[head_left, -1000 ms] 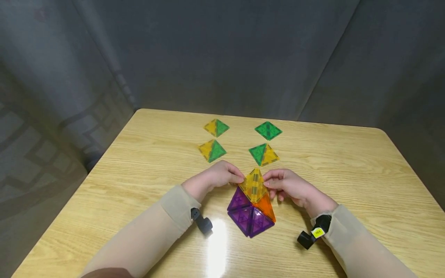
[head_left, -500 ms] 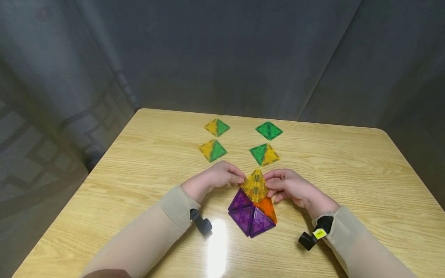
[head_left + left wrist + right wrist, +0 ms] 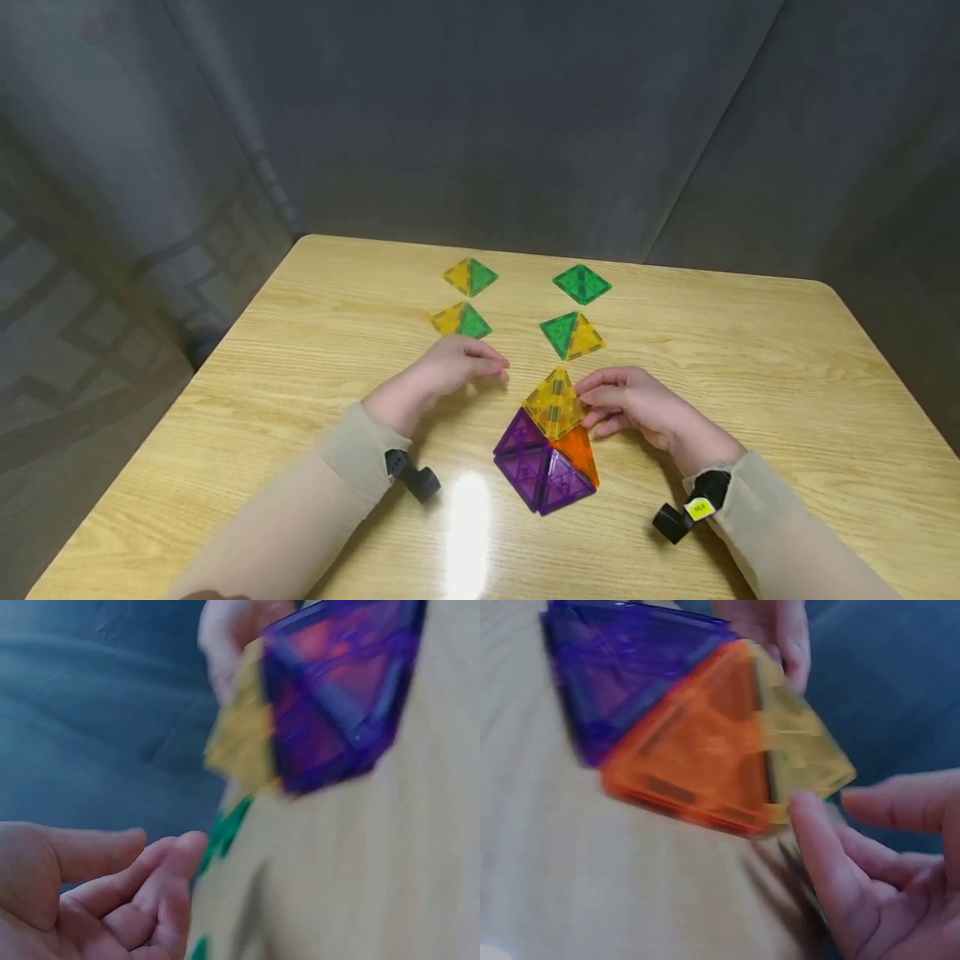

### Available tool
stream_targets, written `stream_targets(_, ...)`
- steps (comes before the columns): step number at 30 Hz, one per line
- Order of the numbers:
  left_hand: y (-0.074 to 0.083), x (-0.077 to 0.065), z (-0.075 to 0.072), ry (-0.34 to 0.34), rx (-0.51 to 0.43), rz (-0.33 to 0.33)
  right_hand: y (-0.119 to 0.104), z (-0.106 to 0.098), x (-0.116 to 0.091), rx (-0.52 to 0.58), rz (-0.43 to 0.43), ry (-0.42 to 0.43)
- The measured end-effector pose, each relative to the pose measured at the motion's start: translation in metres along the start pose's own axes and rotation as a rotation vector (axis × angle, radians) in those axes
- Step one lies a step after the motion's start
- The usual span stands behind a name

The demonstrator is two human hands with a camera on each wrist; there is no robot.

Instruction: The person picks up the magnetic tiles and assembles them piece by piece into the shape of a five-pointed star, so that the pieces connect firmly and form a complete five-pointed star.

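Note:
A solid built of translucent triangular magnetic tiles stands on the table. Its lower part shows purple tiles (image 3: 522, 473) and an orange tile (image 3: 577, 455); yellow tiles (image 3: 555, 404) form its far, pointed top. My left hand (image 3: 453, 367) is apart from it, fingers loosely bent with nothing in them. At the right side of the yellow tiles is my right hand (image 3: 637, 406). In the right wrist view a fingertip of the right hand (image 3: 885, 862) seems to touch the yellow tile (image 3: 799, 746), and the thumb lies just off its tip. Both wrist views are blurred.
Several flat pairs of triangle tiles lie farther back: two yellow-green pairs (image 3: 471, 277) at left, a green pair (image 3: 582, 284) and a green-yellow pair (image 3: 572, 335) at right. The left hand partly covers the nearer left pair. Grey curtains (image 3: 480, 125) hang behind the wooden table (image 3: 750, 358).
My left hand has let go of the yellow tiles and drawn back to the left. The right hand has shifted slightly to the right. The tile solid keeps its place.

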State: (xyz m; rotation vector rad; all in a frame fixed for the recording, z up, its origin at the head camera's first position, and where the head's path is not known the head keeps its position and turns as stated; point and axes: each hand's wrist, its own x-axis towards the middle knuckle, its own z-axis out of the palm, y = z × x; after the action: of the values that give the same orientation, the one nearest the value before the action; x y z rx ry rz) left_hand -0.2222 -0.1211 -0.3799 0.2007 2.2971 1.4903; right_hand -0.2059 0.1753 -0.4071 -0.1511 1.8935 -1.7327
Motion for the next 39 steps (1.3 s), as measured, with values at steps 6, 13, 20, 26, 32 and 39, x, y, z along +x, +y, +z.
stream_targets(6, -0.003, -0.012, -0.06, 0.214, -0.031, -0.009, -0.027, -0.012, 0.002, 0.016, -0.076, 0.158)
stream_targets(13, -0.02, -0.001, -0.101, 0.282, -0.019, -0.137, -0.065, 0.007, 0.037, 0.045, -0.115, 0.111)
stream_targets(20, -0.025, 0.017, -0.099, 0.246, -0.027, -0.197, -0.073, 0.046, 0.081, 0.134, -0.003, -0.008)
stream_targets(26, -0.019, 0.026, -0.093, 0.246, -0.016, -0.2, -0.069, 0.061, 0.096, 0.18, 0.016, -0.031)
stream_targets(32, -0.016, 0.024, -0.09, 0.238, -0.027, -0.223, -0.07, 0.067, 0.099, 0.165, 0.011, -0.056)
stream_targets(39, -0.017, 0.017, -0.084, 0.246, -0.043, -0.214, -0.07, 0.064, 0.092, 0.046, -0.001, -0.004)
